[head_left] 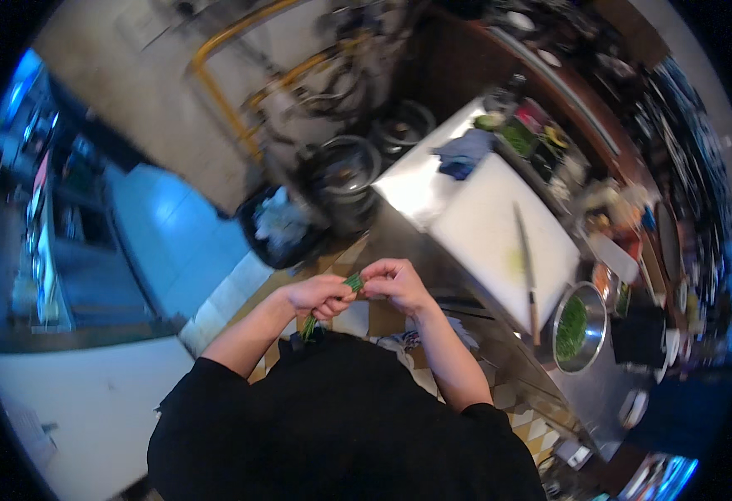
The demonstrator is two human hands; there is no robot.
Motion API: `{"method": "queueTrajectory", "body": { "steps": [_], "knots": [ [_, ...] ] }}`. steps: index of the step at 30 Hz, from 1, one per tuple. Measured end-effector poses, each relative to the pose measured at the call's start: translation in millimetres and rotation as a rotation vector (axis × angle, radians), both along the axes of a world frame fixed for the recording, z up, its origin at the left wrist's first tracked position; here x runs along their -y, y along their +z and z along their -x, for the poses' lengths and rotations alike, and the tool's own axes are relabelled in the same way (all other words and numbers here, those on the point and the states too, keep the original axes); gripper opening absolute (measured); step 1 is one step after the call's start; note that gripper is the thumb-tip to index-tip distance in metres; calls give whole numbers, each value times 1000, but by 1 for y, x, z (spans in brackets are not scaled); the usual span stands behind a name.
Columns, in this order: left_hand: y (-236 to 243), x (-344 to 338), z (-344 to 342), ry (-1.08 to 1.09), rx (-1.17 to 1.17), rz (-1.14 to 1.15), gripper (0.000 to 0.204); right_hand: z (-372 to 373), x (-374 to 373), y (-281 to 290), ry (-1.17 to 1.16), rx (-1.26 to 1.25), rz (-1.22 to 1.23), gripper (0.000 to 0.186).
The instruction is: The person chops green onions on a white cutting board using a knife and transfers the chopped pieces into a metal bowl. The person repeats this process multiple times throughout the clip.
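Observation:
A thin bunch of green stalks (353,283), looking like chives, is held in front of my body, above the floor. My left hand (319,296) is closed around it, with the lower ends hanging out below the fist. At the bunch's upper end, the fingers of my right hand (397,285) are pinched together against the stalks. To the right, a long knife (524,250) lies on a white cutting board (483,225), next to a faint green stain. Beside the board's near corner stands a steel bowl (602,330) filled with chopped greens (572,328).
A blue cloth (464,154) lies at the board's far end, near containers of vegetables (518,136). Ahead stand a black bin (253,242) with a pale bag and two round dark bins (345,171). Yellow pipes (224,92) run along the wall. The metal counter (408,246) edges my right side.

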State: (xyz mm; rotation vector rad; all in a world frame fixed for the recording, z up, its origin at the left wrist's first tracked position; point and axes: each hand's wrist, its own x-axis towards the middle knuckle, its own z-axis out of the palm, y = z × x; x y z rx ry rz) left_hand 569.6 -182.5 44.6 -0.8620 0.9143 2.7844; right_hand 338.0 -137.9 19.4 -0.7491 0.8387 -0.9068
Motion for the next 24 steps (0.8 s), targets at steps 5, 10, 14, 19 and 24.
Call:
{"method": "queueTrajectory", "body": {
  "steps": [5, 10, 14, 19, 24],
  "knots": [
    [-25, -2, -123, 313, -45, -23, 22, -114, 46, -47, 50, 113, -357, 33],
    [-19, -4, -203, 554, -209, 40, 23, -201, 109, -47, 13, 40, -293, 44],
    [-9, 11, -223, 552, -197, 146, 22, -212, 155, -59, -143, -342, -102, 56],
    [-11, 19, -238, 441, -62, 171, 15, -210, 151, -49, -181, -43, -174, 56],
    [-28, 14, -219, 293, -14, 138, 11, -150, 139, -57, -356, 223, -325, 50]
  ]
}}
